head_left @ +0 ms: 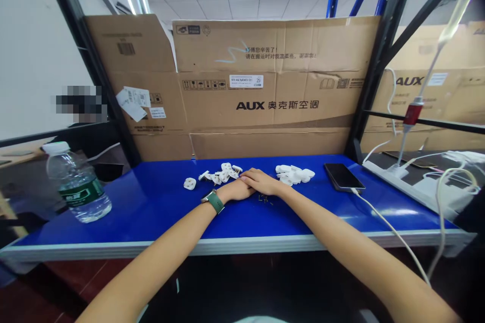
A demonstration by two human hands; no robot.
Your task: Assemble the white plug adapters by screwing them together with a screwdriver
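My left hand [238, 190] rests on the blue tabletop with a green-strapped watch [214, 201] at its wrist. Across it lies my right hand [260, 181], fingers stretched out and holding nothing. The left fingers are mostly hidden under the right hand. Just beyond my left hand is a loose pile of small white plastic pieces [224, 174], like plug parts, some with slots. One such white piece [190, 183] sits apart on the left. Right of my right hand is a second heap of smooth white casings [294, 174]. Several tiny brass-coloured pieces [265, 199] lie close to my right wrist.
A water bottle [79, 186] stands at the tabletop's left. On the right are a phone [344, 177] with a white cable [394, 229] and a white power strip [413, 192]. Cardboard [273, 91] backs the blue table [159, 212]. A person [81, 106] is beyond the left frame post.
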